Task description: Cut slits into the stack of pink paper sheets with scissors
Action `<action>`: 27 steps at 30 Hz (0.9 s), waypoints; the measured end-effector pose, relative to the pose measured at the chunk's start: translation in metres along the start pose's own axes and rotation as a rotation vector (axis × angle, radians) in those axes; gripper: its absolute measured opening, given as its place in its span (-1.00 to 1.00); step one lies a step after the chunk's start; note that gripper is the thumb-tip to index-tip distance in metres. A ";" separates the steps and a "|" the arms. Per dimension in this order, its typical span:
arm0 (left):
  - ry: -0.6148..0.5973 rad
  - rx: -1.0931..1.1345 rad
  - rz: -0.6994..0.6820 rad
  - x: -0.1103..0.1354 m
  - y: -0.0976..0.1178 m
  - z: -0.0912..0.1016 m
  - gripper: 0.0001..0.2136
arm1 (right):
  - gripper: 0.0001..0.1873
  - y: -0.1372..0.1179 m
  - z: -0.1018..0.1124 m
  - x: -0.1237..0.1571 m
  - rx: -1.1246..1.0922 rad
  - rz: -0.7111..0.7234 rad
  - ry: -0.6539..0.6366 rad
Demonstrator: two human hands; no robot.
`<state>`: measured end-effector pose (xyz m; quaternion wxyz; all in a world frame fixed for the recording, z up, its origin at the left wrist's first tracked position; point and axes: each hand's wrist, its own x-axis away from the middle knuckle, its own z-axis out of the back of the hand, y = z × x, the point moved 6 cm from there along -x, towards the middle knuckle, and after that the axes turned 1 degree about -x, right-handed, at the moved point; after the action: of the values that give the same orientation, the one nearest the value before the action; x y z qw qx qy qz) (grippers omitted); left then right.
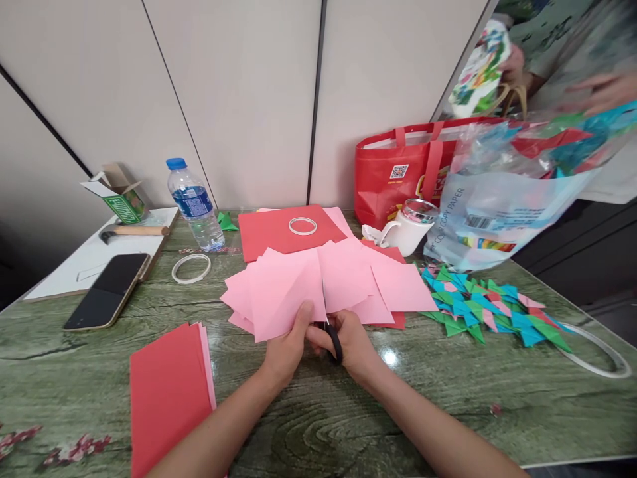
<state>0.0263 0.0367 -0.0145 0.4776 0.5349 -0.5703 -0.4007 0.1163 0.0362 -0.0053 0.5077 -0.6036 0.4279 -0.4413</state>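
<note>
In the middle of the view my left hand (287,344) pinches a sheet of pink paper (283,299), thumb on top near its lower right corner. My right hand (352,338) is closed around black-handled scissors (335,344). The blades point away from me and lie along the right edge of the held sheet, partly hidden by it. Behind and to both sides, loose pink paper pieces (405,289) lie fanned over one another, some on top of red paper (398,319).
Red paper stack (169,392), phone (107,292) and hammer (134,230) lie left. A bottle (196,206) stands behind a white ring (192,269). Right are folded paper pieces (490,305), a mug (411,231), a red bag (381,172) and a plastic bag (478,226). Another person's hand (512,63) shows beyond.
</note>
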 end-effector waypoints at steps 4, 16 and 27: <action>-0.007 0.029 0.005 -0.001 -0.002 0.001 -0.67 | -0.74 0.002 0.000 0.001 -0.007 -0.024 0.013; -0.050 0.033 0.007 0.001 -0.004 -0.001 -0.70 | -0.67 0.006 0.001 0.000 0.026 -0.069 0.015; 0.296 0.266 -0.239 -0.026 0.038 0.034 -0.80 | -0.66 -0.001 -0.017 0.012 -0.128 -0.085 -0.578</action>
<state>-0.0158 0.0647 0.0119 0.4305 0.7099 -0.4744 -0.2929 0.1033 0.0204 -0.0015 0.5504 -0.7524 0.2672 -0.2442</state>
